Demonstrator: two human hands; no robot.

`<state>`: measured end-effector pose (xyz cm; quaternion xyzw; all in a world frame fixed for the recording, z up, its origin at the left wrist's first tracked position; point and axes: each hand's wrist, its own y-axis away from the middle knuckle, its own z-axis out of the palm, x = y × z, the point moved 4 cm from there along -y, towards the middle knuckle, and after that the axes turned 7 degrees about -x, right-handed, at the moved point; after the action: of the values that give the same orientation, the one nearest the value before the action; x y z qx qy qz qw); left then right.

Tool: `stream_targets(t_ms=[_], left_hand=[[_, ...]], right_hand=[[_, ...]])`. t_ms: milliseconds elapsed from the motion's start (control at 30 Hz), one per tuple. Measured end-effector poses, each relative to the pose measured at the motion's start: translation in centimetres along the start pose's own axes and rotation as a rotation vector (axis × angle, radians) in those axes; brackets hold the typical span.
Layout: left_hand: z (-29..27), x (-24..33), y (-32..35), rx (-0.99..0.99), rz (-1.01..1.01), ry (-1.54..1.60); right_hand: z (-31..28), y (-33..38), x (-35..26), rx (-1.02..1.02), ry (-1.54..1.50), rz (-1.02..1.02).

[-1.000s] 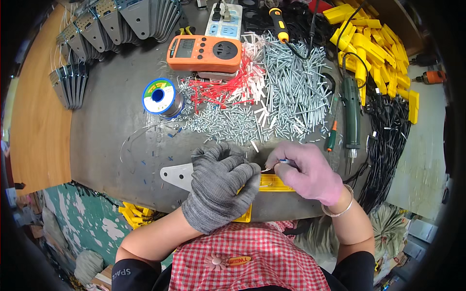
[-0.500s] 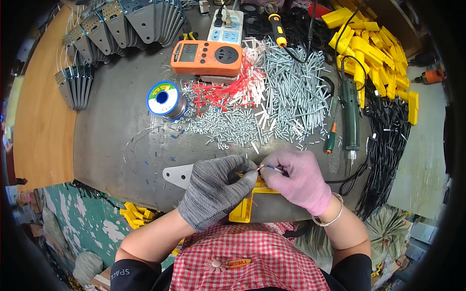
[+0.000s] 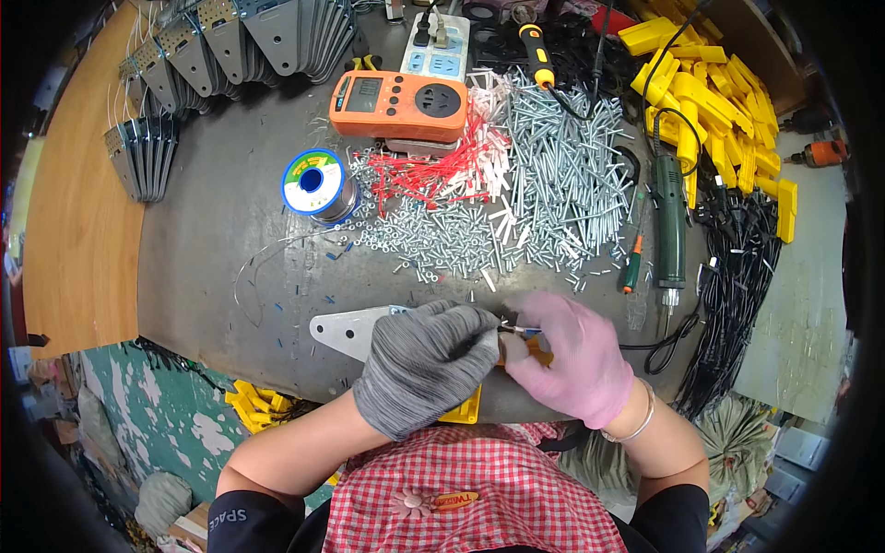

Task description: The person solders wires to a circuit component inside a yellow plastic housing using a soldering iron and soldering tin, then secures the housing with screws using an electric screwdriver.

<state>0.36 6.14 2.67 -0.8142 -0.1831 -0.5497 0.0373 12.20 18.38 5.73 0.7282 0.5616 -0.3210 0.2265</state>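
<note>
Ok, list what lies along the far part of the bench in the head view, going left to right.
Stack of grey metal brackets → solder spool → orange meter → red cable ties → pile of silver rods → green electric screwdriver → yellow plastic parts.

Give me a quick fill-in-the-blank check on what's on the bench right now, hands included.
1. The left hand wears a ____ knit glove.
2. The right hand wears a ____ glove.
3. The solder spool lies to the ____ of the red cable ties.
4. The plug-in power meter at the back of the bench has an ____ case.

Missing words: grey; pink; left; orange
</note>
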Motion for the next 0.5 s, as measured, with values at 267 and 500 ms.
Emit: stream_targets(t_ms=[267,500], left_hand=[[1.7,1.3,0.5,-0.015,0.180,-0.604],[-0.4,-0.7,-0.9,-0.127,-0.135,0.260]], right_hand=[[0.7,0.7,0.4,0.002,0.566,-0.353],[0.7,0.1,1.0,0.047,0.516,-0.417]])
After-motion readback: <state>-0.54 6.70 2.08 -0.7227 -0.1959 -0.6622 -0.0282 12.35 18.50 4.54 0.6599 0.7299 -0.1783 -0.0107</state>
